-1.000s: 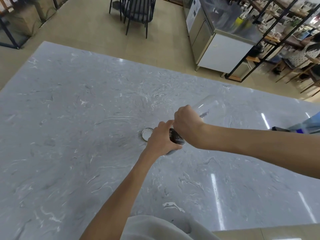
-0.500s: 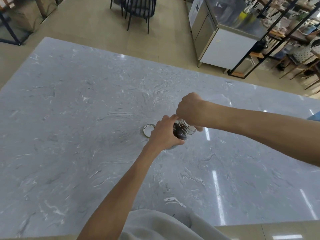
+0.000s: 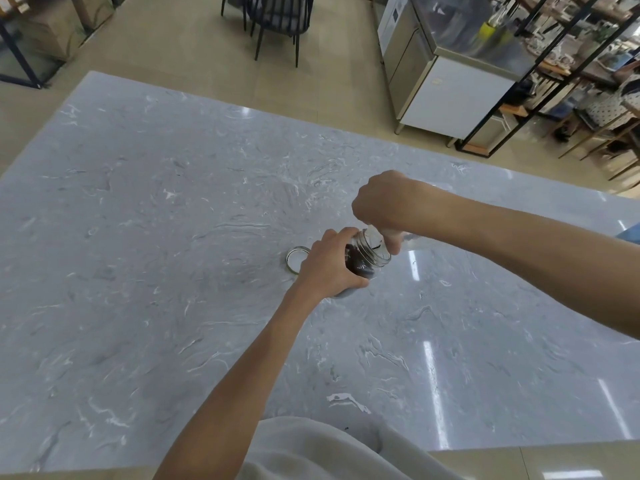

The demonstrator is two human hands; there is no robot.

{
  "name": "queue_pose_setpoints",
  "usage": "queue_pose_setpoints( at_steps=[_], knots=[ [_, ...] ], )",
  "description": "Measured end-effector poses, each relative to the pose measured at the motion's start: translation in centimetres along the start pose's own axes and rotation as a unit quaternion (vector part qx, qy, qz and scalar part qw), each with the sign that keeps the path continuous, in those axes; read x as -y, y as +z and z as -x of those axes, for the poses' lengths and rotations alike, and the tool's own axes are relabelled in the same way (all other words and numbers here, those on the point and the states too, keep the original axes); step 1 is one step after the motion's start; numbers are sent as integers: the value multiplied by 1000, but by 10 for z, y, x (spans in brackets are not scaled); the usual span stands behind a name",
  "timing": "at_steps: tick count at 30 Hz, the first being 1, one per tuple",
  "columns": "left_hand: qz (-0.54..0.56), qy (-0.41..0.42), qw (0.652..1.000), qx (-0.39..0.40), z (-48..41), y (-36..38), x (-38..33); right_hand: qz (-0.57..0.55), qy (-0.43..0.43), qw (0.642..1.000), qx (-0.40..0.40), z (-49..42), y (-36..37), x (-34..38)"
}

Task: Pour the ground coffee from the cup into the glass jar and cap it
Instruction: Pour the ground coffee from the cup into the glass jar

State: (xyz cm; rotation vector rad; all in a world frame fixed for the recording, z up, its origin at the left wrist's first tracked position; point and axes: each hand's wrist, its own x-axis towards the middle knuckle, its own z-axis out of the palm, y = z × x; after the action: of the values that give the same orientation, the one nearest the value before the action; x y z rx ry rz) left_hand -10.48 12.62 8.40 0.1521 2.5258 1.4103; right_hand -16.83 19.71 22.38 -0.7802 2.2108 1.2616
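Note:
A small glass jar (image 3: pixel 367 258) with a threaded neck holds dark ground coffee and tilts to the right. My left hand (image 3: pixel 329 265) grips its body from the left. My right hand (image 3: pixel 384 202) is closed around a clear plastic cup (image 3: pixel 414 241), held just right of and above the jar's mouth; most of the cup is hidden under the hand and forearm. The jar's round metal lid (image 3: pixel 296 259) lies flat on the grey marble table (image 3: pixel 173 271), just left of my left hand.
Beyond the table's far edge stand a dark chair (image 3: pixel 277 19) and a steel and white cabinet (image 3: pixel 446 74), with black shelving (image 3: pixel 554 64) at the right. A blue object (image 3: pixel 632 233) shows at the table's right edge.
My right hand has lowered the tipped cup from up over the jar to beside its mouth. The jar's open neck and the coffee inside now show. The left hand keeps its hold.

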Motion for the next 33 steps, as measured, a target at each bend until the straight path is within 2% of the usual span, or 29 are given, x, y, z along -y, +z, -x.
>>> queue_pose_setpoints(
  at_steps=[7, 12, 17, 24, 29, 33],
  knots=[
    [-11, 4, 1000, 8, 4, 2, -1, 62, -11, 998, 25, 5, 0, 10],
    [-43, 5, 999, 11, 6, 5, -3, 92, -44, 992, 72, 6, -5, 17],
    [-31, 5, 1000, 5, 4, 4, -4, 103, -54, 991, 73, 3, -9, 19],
    [-43, -4, 999, 13, 5, 4, 2, 122, 3, 988, 95, 5, -15, 8],
    [-17, 7, 1000, 0, 5, 5, 0, 141, -49, 984, 96, -2, -15, 28],
    [-22, 0, 1000, 8, 9, 3, 6, 112, 3, 988, 108, 5, -17, 12]
  ],
)
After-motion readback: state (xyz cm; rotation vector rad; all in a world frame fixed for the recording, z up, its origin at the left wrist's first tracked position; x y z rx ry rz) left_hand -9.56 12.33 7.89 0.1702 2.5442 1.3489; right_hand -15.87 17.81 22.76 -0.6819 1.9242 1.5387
